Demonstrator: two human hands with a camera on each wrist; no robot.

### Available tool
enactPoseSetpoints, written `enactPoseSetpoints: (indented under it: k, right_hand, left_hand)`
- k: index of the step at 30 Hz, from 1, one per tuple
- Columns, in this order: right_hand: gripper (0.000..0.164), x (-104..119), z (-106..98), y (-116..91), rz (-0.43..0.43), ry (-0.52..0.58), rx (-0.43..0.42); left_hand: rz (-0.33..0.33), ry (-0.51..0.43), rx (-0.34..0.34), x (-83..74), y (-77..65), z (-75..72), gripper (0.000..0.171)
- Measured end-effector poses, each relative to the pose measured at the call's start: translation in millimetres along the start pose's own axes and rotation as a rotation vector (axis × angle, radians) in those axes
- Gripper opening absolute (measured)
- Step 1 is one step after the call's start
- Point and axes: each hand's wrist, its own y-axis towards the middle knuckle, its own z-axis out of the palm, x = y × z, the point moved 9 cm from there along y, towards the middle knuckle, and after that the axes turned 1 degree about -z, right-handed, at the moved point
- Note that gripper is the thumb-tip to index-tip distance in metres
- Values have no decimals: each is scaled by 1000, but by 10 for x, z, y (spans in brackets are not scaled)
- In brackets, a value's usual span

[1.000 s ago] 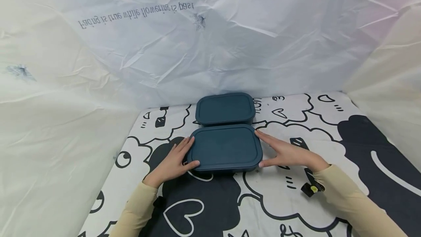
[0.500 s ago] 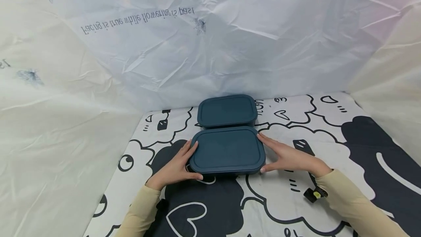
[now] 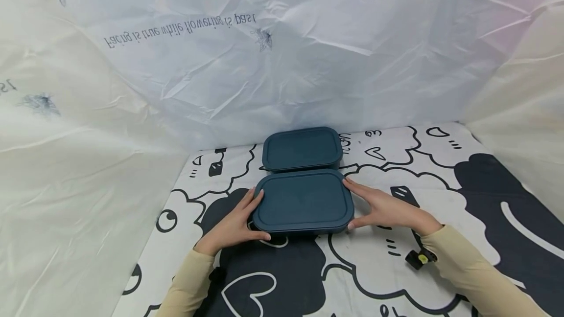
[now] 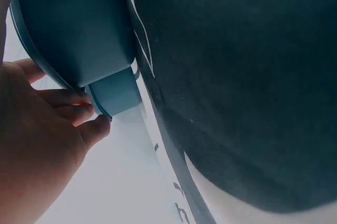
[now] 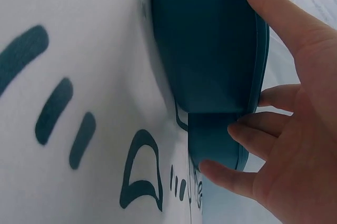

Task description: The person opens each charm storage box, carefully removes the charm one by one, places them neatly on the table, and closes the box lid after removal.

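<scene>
In the head view a dark blue lidded box (image 3: 304,199) lies on the patterned cloth, its lid facing up. My left hand (image 3: 231,226) grips its left end, with fingers over the lid's edge and the thumb at the front corner. On the other end my right hand (image 3: 387,208) spans the box from back corner to front corner, thumb nearest me. The right wrist view shows the thumb on the box's wall (image 5: 210,39) and the other fingers spread beside the rim. From the left wrist, several fingertips appear just under the lid's rim (image 4: 39,58).
A second dark blue lidded box (image 3: 303,149) stands directly behind the first, close to the white crinkled sheet (image 3: 282,77) hanging at the back. More sheeting (image 3: 79,185) bounds the left side. Black-and-white cloth (image 3: 282,278) with cartoon shapes covers the surface.
My left thumb has slid down from the lid's front edge to below it, and the left fingers have shifted slightly. The right hand is nearly unchanged, and both boxes keep their places.
</scene>
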Motion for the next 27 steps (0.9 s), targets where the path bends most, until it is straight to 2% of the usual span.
enactPoseSetpoints:
  k: [10, 15, 27]
  right_hand:
    - [117, 2, -21, -6, 4, -18, -12]
    - [116, 68, -89, -30, -13, -3, -41]
    - [114, 91, -196, -67, -3, 0, -74]
  left_hand:
    - [-21, 11, -11, -7, 0, -22, 125]
    - [-28, 16, -41, -29, 3, -93, 124]
    - [2, 1, -68, -133, -16, -216, 121]
